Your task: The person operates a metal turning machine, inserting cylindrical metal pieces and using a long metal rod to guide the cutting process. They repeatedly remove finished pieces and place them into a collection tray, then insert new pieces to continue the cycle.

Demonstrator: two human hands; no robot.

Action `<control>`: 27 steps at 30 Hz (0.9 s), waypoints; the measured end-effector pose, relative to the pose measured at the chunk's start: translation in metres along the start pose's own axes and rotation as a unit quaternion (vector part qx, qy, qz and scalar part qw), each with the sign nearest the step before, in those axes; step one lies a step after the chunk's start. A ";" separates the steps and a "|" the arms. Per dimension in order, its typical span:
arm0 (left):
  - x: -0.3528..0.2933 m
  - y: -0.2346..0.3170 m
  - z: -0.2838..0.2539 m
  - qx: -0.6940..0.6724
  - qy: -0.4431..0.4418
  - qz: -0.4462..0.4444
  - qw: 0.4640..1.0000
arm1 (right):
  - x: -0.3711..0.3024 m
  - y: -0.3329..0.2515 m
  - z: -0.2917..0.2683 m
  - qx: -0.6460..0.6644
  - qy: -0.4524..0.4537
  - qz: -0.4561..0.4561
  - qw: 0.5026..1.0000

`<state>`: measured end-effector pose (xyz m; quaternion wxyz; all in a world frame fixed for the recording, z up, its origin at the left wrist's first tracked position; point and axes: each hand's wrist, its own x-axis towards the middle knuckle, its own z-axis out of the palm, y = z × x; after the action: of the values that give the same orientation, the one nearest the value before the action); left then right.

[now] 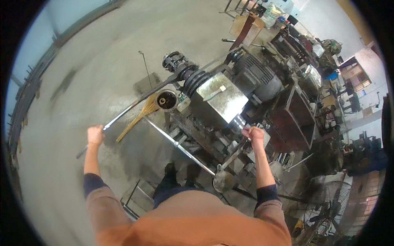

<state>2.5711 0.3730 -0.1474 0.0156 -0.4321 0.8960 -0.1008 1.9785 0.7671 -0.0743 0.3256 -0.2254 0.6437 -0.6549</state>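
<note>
My left hand (95,134) is wrapped round the long metal lever (129,109), near its outer end. The lever slants up to the dark machine's spindle and pulleys (191,78). At the other end of the machine, my right hand (256,135) is closed beside a shiny metal cylinder (238,122). Its fingertips meet around something too small to make out. Between my hands is the machine's boxy metal cover (225,100), with a pale-handled brush (215,93) lying on it. A second bright rod (176,143) crosses in front of me.
A large ribbed motor (256,78) sits behind the cover. Left of the machine are a round container (167,100) and a straw broom (139,119) on the floor. A rusty metal frame (293,119) stands to the right. A caged fan (326,207) is at lower right.
</note>
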 end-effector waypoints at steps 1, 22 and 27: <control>0.020 -0.013 0.007 0.012 -0.007 -0.014 1.000 | 0.000 -0.002 0.000 -0.004 0.022 0.019 1.000; 0.049 -0.013 0.001 -0.041 0.005 -0.191 0.981 | -0.003 -0.020 0.032 -0.513 -0.064 -0.112 0.849; 0.024 0.006 -0.006 -0.077 -0.028 -0.232 0.969 | -0.005 -0.022 0.032 -0.554 -0.091 -0.172 0.810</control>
<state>2.5505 0.3589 -0.1414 -0.0161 -0.6304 0.7759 -0.0199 2.0020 0.7472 -0.0494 0.0852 -0.5328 0.8155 -0.2095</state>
